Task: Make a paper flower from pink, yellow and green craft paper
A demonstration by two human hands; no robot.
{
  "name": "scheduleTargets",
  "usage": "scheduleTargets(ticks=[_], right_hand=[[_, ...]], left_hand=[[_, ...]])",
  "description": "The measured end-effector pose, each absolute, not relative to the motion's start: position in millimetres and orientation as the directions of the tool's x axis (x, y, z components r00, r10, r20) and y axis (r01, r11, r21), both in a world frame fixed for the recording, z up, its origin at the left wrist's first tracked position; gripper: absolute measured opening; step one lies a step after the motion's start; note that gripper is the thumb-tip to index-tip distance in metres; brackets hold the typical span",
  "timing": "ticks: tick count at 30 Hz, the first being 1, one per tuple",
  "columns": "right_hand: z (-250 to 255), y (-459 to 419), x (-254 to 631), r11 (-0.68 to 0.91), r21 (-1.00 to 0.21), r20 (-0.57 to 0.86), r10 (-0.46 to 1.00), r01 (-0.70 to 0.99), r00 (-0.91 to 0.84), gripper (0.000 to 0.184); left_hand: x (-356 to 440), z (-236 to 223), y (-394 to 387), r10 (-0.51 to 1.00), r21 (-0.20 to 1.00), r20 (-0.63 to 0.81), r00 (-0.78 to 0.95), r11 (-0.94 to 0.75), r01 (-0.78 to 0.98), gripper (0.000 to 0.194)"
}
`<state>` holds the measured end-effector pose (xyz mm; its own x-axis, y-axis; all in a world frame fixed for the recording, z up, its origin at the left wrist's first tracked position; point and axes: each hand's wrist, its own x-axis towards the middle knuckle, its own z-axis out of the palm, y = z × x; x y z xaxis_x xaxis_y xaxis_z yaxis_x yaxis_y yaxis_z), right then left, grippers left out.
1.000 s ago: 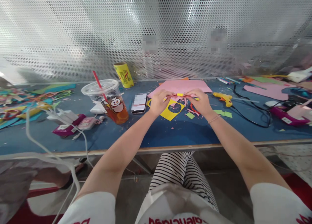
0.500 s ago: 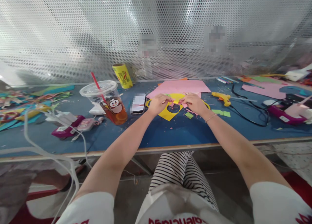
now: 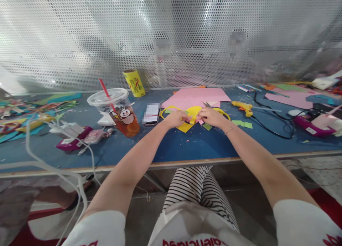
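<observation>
My left hand (image 3: 176, 118) and my right hand (image 3: 213, 117) almost meet over a yellow cut-out paper (image 3: 186, 127) with openings in it. A small yellow paper piece (image 3: 192, 119) is pinched between the fingertips of both hands. Bits of pink show at the fingertips, partly hidden, and I cannot tell whether they are paper. Green paper scraps (image 3: 207, 126) lie just below my right hand. Behind both hands rests a large pink paper sheet (image 3: 199, 96). A dark pointed tool, perhaps scissors (image 3: 206, 104), shows just behind my right hand.
To the left stand a phone (image 3: 151, 113), a plastic drink cup (image 3: 117, 112) with a red straw and a yellow tube (image 3: 134, 83). A yellow glue gun (image 3: 242, 107) with a black cord lies right. Purple power strips (image 3: 315, 126) and cables sit at both sides.
Both hands have moved closer together and down toward me, bringing the small yellow piece with them. The opening in the yellow paper is now mostly covered by my hands.
</observation>
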<state>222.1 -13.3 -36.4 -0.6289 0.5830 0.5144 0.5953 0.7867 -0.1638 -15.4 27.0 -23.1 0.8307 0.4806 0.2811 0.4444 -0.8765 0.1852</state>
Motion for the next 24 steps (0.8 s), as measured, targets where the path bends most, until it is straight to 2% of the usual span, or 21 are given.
scheduleTargets(ticks=[4, 8, 10, 12, 15, 18, 21, 24], right_hand=[[-34, -15, 221, 0.777, -0.214, 0.542, 0.599, 0.593, -0.590, 0.026], [-26, -22, 219, 0.710, -0.310, 0.636, 0.649, 0.633, -0.418, 0.020], [-22, -26, 219, 0.671, -0.368, 0.670, 0.671, 0.643, -0.317, 0.015], [-19, -27, 219, 0.635, -0.465, 0.694, 0.694, 0.616, -0.191, 0.010], [-16, -26, 221, 0.582, -0.671, 0.679, 0.731, 0.459, 0.065, 0.016], [-15, -19, 226, 0.572, -0.792, 0.610, 0.751, 0.213, 0.252, 0.022], [-18, -12, 231, 0.512, -0.859, 0.495, 0.824, 0.014, 0.276, 0.020], [-25, -11, 231, 0.344, -0.937, 0.336, 0.934, -0.051, 0.124, 0.025]], left_hand=[[-16, -20, 24, 0.466, 0.186, 0.328, 0.822, -0.885, 0.427, 0.033], [-15, -17, 20, 0.515, 0.181, 0.417, 0.749, -0.855, 0.486, 0.026], [-13, -16, 17, 0.545, 0.250, 0.486, 0.683, -0.836, 0.489, 0.029], [-13, -15, 15, 0.563, 0.342, 0.566, 0.602, -0.825, 0.449, 0.043], [-16, -13, 19, 0.579, 0.455, 0.695, 0.426, -0.813, 0.363, 0.053], [-23, -14, 33, 0.633, 0.570, 0.747, 0.205, -0.768, 0.293, 0.039], [-29, -19, 49, 0.746, 0.695, 0.664, 0.050, -0.641, 0.327, 0.029], [-30, -26, 57, 0.832, 0.781, 0.555, 0.009, -0.525, 0.338, 0.022]])
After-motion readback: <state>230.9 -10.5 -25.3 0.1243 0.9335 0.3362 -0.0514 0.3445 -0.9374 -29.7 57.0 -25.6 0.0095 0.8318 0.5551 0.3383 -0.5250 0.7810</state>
